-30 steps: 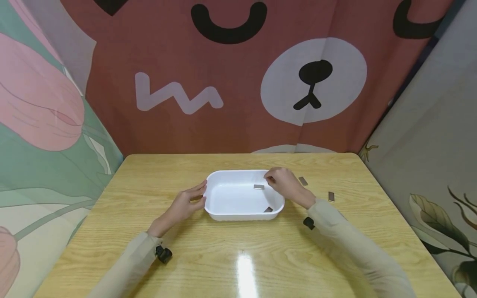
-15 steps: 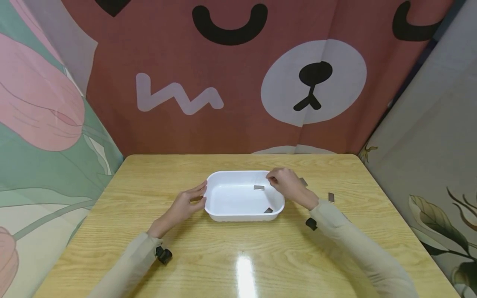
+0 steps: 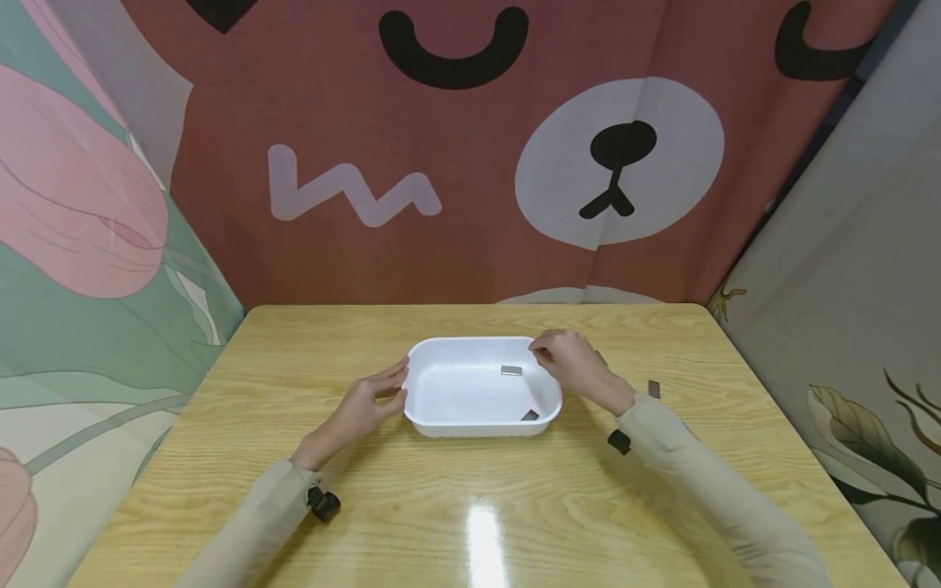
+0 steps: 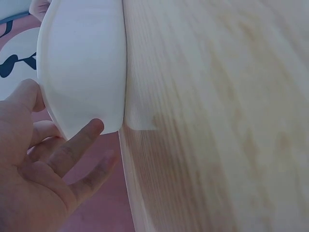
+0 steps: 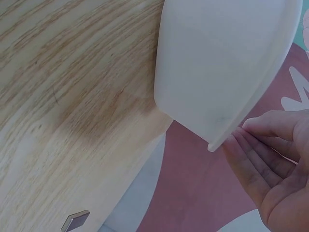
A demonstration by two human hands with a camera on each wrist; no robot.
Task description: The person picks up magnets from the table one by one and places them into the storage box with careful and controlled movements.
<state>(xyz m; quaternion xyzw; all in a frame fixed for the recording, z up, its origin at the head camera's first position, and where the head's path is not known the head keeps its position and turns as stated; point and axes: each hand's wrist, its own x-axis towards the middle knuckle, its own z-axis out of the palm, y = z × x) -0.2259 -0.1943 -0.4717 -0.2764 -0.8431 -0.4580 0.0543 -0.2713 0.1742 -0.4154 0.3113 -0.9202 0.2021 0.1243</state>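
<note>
Lying crosswise before the person, the white tub [image 3: 478, 429] had its long axis running left to right, level with the table's far edge, and its mouth faced up. Within the tub, one small metallic plate [image 3: 510, 371] toward the back right pointed the same way as the tub, while a second plate [image 3: 529, 416], in the tub's front right corner, sat aslant. To the tub's right, an outer plate [image 3: 654, 390] pointed front to back, and a nearer plate [image 3: 601, 358] showed only a sliver past the hand.

At the tub's left end, the left hand [image 3: 360, 406] had thumb and fingers spread wide, tips touching the wall and rim. At the tub's back right corner, the right hand [image 3: 577, 366] had fingertips and thumb drawn narrowly together at the rim; whether they pinched the rim or something else could not be told. Pale sleeves [image 3: 246, 523] reached toward the tub from the front.

Under the tub spread a glossy, yellowish wood-grain table [image 3: 412, 506], with a bright reflection in front of the tub. Behind the tub hung a reddish-brown curtain [image 3: 456, 261] with a cartoon snout; a floral cloth [image 3: 81, 204] stood left of it, and a greyish leaf-print cloth [image 3: 831, 269] right.
</note>
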